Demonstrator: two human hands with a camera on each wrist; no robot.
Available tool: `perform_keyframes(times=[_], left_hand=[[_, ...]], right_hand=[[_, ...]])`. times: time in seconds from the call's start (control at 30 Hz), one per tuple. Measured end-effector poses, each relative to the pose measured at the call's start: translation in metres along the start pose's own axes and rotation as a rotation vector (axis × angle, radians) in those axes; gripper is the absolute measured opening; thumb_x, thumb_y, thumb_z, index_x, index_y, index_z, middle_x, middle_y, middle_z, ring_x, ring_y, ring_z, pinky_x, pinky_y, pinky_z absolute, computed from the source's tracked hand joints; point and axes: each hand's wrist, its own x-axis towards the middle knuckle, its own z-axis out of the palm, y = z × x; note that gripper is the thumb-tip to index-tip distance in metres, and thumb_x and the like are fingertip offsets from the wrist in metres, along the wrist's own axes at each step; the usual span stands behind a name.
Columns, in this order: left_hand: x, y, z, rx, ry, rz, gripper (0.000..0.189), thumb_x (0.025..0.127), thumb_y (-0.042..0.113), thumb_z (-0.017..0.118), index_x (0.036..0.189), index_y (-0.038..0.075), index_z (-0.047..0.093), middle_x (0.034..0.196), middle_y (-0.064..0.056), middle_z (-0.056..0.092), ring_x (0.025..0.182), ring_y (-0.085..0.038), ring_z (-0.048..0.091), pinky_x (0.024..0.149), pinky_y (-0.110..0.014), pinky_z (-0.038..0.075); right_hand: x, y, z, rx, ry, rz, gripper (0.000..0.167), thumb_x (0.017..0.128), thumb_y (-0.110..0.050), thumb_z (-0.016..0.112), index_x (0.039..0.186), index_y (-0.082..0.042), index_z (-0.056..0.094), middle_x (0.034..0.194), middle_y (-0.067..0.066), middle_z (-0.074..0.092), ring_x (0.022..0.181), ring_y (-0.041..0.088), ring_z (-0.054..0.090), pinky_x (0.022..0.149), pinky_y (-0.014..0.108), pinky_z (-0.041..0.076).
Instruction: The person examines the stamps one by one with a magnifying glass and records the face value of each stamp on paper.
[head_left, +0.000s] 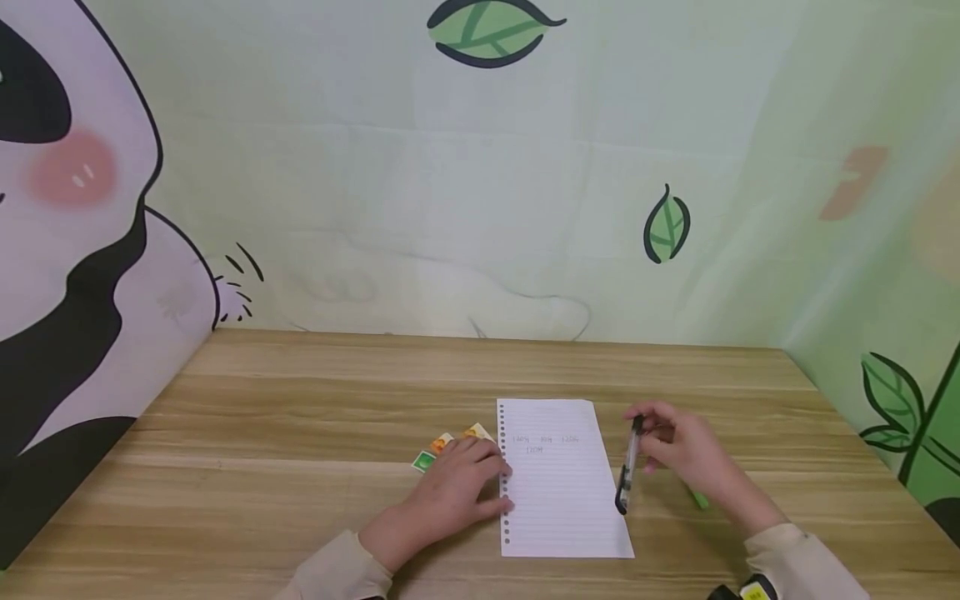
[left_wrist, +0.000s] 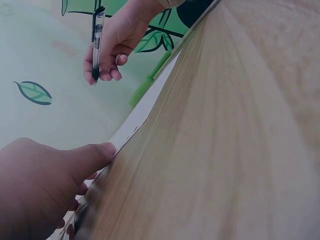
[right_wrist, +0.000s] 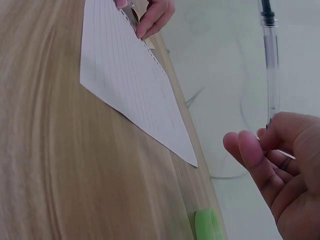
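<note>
A sheet of lined loose-leaf paper point(head_left: 558, 500) lies on the table with a few handwritten marks near its top. My left hand point(head_left: 457, 487) rests along its punched left edge, thumb point(left_wrist: 102, 152) on the margin. Small colourful cards point(head_left: 423, 461), one green and others orange, peek out beyond that hand's fingers. Right of the paper, my right hand point(head_left: 686, 446) pinches a clear gel pen point(head_left: 630, 467) with black ends. Its fingers grip it near the writing tip, and the clip end points back toward me in the head view. The right wrist view shows the pen point(right_wrist: 271, 70) above the fingertips.
A light green object point(head_left: 700, 498) lies on the table beneath my right forearm; its rounded end point(right_wrist: 207, 225) shows in the right wrist view. Behind the wooden table point(head_left: 300, 392) hangs a printed backdrop point(head_left: 375, 208) with a panda and leaves. A black and yellow item point(head_left: 753, 590) is at my right cuff.
</note>
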Motion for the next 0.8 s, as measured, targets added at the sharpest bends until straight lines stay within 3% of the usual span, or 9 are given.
perform_keyframes(times=[0.13, 0.33, 0.63, 0.8], left_hand=[[0.0005, 0.0000, -0.0001, -0.002, -0.004, -0.004, 0.032, 0.085, 0.040, 0.070, 0.106, 0.016, 0.068, 0.112, 0.002, 0.062, 0.109, -0.017, 0.055, 0.102, -0.039, 0.043], [0.0003, 0.0004, -0.0003, 0.021, -0.005, 0.000, 0.034, 0.085, 0.042, 0.070, 0.107, 0.017, 0.068, 0.112, 0.003, 0.062, 0.110, -0.017, 0.055, 0.104, -0.039, 0.042], [-0.0002, 0.0005, -0.0010, 0.026, -0.034, -0.010, 0.036, 0.087, 0.044, 0.067, 0.110, 0.018, 0.067, 0.116, 0.003, 0.061, 0.113, -0.017, 0.054, 0.106, -0.039, 0.040], [-0.0001, -0.0004, 0.0007, 0.024, -0.031, -0.006, 0.036, 0.086, 0.045, 0.067, 0.111, 0.018, 0.067, 0.116, 0.003, 0.061, 0.113, -0.016, 0.054, 0.106, -0.039, 0.041]], right_hand=[[-0.0013, 0.0020, 0.0003, 0.015, 0.028, -0.018, 0.028, 0.093, 0.005, 0.045, 0.118, 0.011, 0.054, 0.088, 0.018, 0.059, 0.068, 0.014, 0.062, 0.057, 0.031, 0.057], [-0.0022, 0.0031, 0.0004, -0.004, 0.053, -0.025, 0.023, 0.095, -0.004, 0.053, 0.114, 0.009, 0.057, 0.080, 0.015, 0.058, 0.062, 0.014, 0.059, 0.054, 0.031, 0.056], [0.0002, 0.0018, 0.0023, -0.194, 0.043, -0.030, 0.021, 0.094, -0.001, 0.053, 0.114, 0.000, 0.061, 0.069, 0.007, 0.051, 0.049, 0.009, 0.046, 0.044, 0.026, 0.045], [0.0029, 0.0029, 0.0051, -0.319, 0.034, -0.064, 0.021, 0.093, -0.001, 0.054, 0.111, -0.003, 0.066, 0.086, 0.009, 0.065, 0.065, 0.005, 0.047, 0.056, 0.021, 0.044]])
